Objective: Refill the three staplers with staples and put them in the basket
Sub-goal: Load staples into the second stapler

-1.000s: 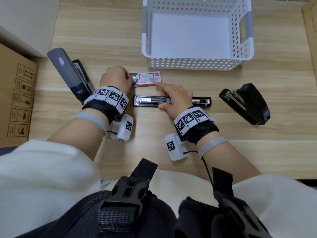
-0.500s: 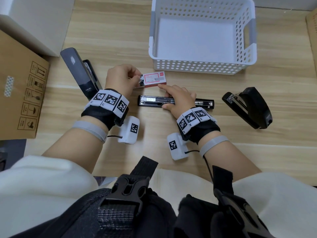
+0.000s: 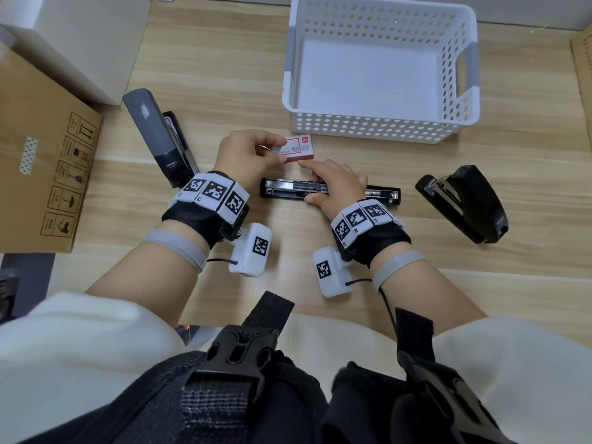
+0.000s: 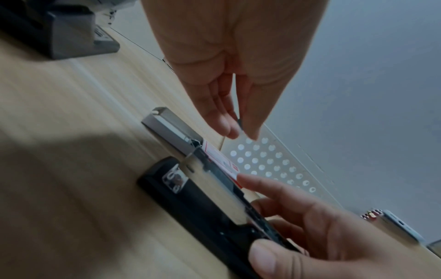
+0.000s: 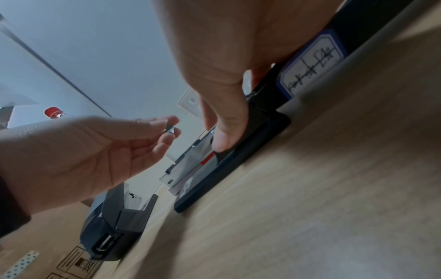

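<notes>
A black stapler (image 3: 381, 195) lies flat and opened out on the wooden table. My right hand (image 3: 315, 184) grips its middle, thumb on the near side, while the index finger touches the red-and-white staple box (image 3: 301, 145) just behind it. The box's grey tray (image 4: 167, 130) is slid out to the left. Just above the box, my left hand (image 3: 280, 150) pinches a small dark strip of staples (image 4: 240, 122) between thumb and fingertips. A grey stapler (image 3: 153, 136) stands open at the left. A black stapler (image 3: 464, 203) lies at the right. The white perforated basket (image 3: 368, 126) behind them holds nothing.
A brown cardboard box (image 3: 48, 174) and a white box (image 3: 80, 43) stand at the left. Another cardboard edge (image 3: 583, 75) shows at the far right. Bare wood lies between the staplers and my body.
My left hand has risen from the open end of the staple box and now pinches a staple strip above it. The right hand has stayed on the flat stapler.
</notes>
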